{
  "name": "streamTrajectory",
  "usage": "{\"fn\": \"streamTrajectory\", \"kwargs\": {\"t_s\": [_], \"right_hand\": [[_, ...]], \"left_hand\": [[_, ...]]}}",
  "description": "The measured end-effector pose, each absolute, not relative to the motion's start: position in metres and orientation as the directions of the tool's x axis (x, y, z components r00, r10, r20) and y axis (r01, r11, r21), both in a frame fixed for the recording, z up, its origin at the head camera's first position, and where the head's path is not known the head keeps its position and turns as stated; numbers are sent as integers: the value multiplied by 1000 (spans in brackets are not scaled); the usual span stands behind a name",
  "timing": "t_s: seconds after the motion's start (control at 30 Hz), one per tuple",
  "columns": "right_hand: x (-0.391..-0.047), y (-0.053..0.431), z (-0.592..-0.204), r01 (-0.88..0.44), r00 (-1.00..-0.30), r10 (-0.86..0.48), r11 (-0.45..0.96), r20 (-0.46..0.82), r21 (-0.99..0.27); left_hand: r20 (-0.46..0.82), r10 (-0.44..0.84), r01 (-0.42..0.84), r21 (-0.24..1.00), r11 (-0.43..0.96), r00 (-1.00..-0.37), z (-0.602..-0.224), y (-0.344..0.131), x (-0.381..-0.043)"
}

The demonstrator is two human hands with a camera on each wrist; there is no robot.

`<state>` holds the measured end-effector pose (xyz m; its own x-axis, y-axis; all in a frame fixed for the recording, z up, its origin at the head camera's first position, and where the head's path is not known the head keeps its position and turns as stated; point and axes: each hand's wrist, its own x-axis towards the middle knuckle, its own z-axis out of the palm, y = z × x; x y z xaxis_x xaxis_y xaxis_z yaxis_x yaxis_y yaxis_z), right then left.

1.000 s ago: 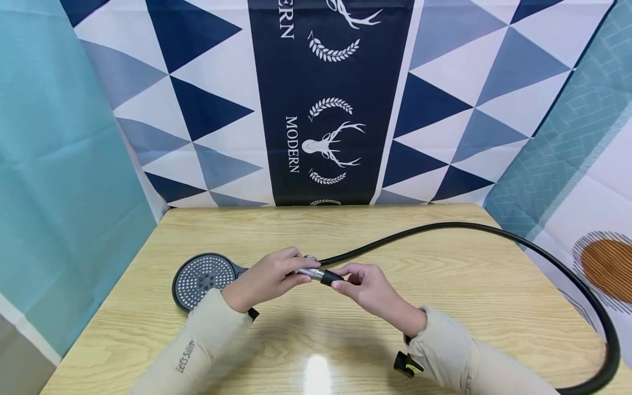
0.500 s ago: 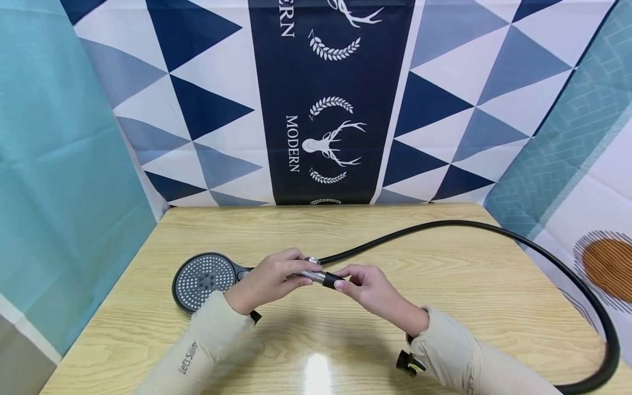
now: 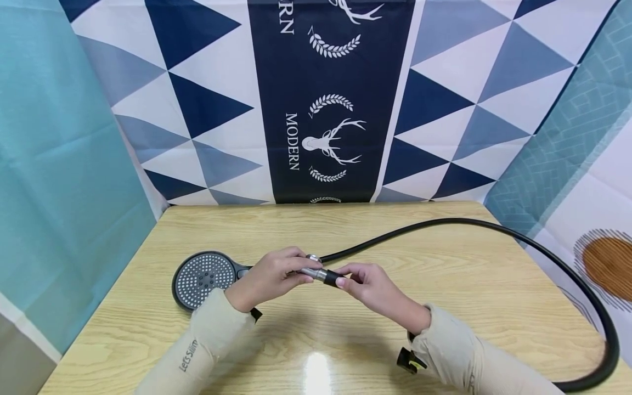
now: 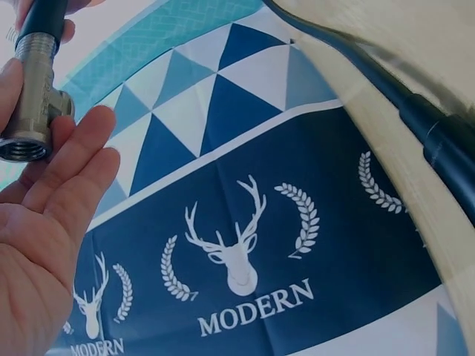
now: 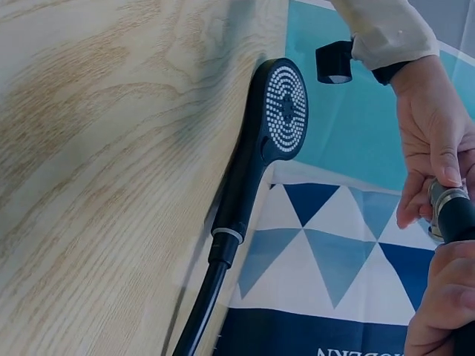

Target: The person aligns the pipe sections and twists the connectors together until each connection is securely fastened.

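Observation:
My left hand point(image 3: 271, 278) pinches a silver metal valve point(image 3: 313, 272) between thumb and fingers above the table. In the left wrist view this valve point(image 4: 33, 96) has a threaded open end and a round knob on its side. My right hand point(image 3: 377, 292) grips the black cylindrical connector point(image 3: 333, 278) joined to the valve's other end. A dark grey shower head point(image 3: 204, 280) with a white-dotted face lies on the table by my left wrist. Its handle is partly hidden behind my left hand in the head view, but the right wrist view shows the handle point(image 5: 239, 196) whole.
From the shower head's handle a black hose point(image 3: 444, 221) runs behind my hands, loops over the table's right side and leaves at the lower right. Patterned fabric point(image 3: 326, 109) hangs behind the wooden table point(image 3: 276, 351), with more fabric on both sides.
Both hands keep their hold on the valve and connector. My right thumb has shifted very slightly on the connector. The shower head and hose stay where they were.

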<state>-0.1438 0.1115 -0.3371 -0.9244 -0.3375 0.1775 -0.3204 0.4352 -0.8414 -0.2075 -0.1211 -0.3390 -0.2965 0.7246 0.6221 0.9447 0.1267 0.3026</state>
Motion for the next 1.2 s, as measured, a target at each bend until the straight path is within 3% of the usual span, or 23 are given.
{"fn": "streamTrajectory", "kwargs": {"t_s": [0.43, 0.73, 0.93, 1.2], "right_hand": [[-141, 108, -337, -393, -898, -373, 445, 233, -804], [-143, 109, -342, -545, -832, -394, 444, 391, -711], [-143, 110, -346, -642, -767, -414, 507, 491, -575], [-144, 110, -346, -615, -788, -406, 554, 462, -562]], "left_hand": [[636, 732, 957, 277, 81, -246, -334, -123, -214], [641, 739, 971, 230, 72, -206, -327, -123, -216], [631, 746, 968, 237, 76, -213, -327, -122, -218], [627, 742, 958, 278, 71, -237, -330, -120, -220]]}}
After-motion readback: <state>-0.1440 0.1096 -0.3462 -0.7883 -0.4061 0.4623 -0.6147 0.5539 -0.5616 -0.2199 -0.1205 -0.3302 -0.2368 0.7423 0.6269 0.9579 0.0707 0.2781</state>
